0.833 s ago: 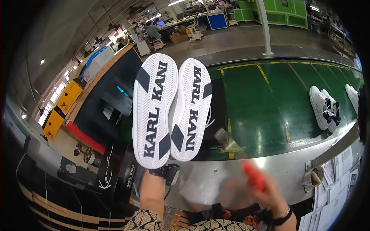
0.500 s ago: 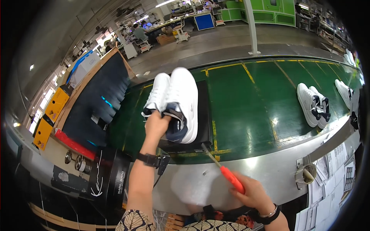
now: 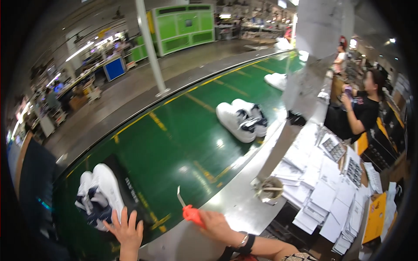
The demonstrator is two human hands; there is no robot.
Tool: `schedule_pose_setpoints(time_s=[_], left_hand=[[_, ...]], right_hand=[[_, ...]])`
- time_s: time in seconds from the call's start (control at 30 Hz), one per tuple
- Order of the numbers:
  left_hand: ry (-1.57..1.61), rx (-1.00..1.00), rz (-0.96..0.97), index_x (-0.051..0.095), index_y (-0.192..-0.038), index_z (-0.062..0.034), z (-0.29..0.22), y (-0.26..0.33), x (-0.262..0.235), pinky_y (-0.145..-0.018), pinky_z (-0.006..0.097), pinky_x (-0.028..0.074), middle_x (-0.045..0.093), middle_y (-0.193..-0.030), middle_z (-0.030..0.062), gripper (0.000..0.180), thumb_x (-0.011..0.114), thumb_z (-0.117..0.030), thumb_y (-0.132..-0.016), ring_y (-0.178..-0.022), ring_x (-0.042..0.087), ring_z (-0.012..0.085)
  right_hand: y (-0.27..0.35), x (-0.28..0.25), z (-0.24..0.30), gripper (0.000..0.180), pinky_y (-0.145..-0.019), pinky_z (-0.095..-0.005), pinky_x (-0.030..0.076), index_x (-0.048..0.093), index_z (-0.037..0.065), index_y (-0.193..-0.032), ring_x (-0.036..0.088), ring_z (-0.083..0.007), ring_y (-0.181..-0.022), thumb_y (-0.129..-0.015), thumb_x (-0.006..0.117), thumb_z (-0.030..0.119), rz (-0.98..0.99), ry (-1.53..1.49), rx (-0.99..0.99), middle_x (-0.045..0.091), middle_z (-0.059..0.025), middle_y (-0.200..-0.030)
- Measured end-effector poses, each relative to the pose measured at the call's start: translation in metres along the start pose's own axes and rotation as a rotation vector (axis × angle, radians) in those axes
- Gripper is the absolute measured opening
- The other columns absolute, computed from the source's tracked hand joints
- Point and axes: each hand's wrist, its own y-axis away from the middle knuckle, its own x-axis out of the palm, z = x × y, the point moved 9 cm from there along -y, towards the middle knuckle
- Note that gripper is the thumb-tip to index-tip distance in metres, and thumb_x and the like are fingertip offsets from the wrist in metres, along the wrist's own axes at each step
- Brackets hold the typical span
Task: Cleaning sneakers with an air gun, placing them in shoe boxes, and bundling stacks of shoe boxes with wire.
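Note:
A pair of white sneakers (image 3: 106, 189) with dark navy linings rests on a black shoe box (image 3: 126, 182) at the left of the green belt. At the heel end of the nearer shoe is my left hand (image 3: 126, 230), its fingers spread and nothing in its grasp; whether the fingertips touch the shoe I cannot tell. My right hand (image 3: 217, 226) is wrapped round the red handle of a tool (image 3: 191, 214) with a thin metal shaft bent at its tip. It is held above the near metal edge, to the right of the shoes.
On the green conveyor belt (image 3: 174, 143) stands another white pair (image 3: 241, 119), with a further white shoe (image 3: 275, 81) beyond. A metal cup (image 3: 270, 190) sits on the near edge beside stacked white papers (image 3: 326, 191). A grey pillar (image 3: 311, 56) and a person in black (image 3: 365, 104) are at right.
The view has swung right, so the boxed sneakers now appear lower left. My left hand has come out of the shoe's opening and spread its fingers. The red-handled tool stays in my right hand.

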Motion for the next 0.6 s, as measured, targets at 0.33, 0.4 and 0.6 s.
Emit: schedule_pose_setpoints(time_s=[0.33,0.4,0.6], left_hand=[[0.174,-0.194,0.182,0.053,-0.102,-0.0040,0.090,0.002,0.097,-0.104,0.062,0.003,0.052,-0.108,0.0105,0.050,0.071,-0.027,-0.062,-0.126,0.032,0.0364],[0.092,-0.178,0.152,0.051,-0.100,-0.0025,0.108,-0.012,0.098,-0.103,0.056,0.017,0.052,-0.103,0.0119,0.052,0.071,-0.021,-0.055,-0.118,0.041,0.0366],[-0.004,-0.203,0.137,0.051,-0.121,-0.0126,0.147,0.016,0.068,-0.101,0.057,0.023,0.049,-0.127,0.0114,0.045,0.055,-0.039,-0.084,-0.123,0.039,0.0300]], right_hand=[[0.010,0.016,0.011,0.047,-0.079,-0.0414,0.041,0.050,0.007,-0.112,0.051,-0.0300,-0.092,-0.073,0.065,0.028,-0.020,0.008,-0.046,0.053,-0.0128,-0.098],[0.010,0.015,0.006,0.048,-0.077,-0.0417,0.040,0.050,0.009,-0.110,0.051,-0.0292,-0.090,-0.072,0.066,0.032,-0.070,0.008,-0.047,0.053,-0.0110,-0.095],[0.008,0.021,0.003,0.046,-0.079,-0.0444,0.039,0.051,0.011,-0.110,0.051,-0.0306,-0.092,-0.071,0.065,0.031,-0.031,-0.058,-0.045,0.053,-0.0112,-0.095]])
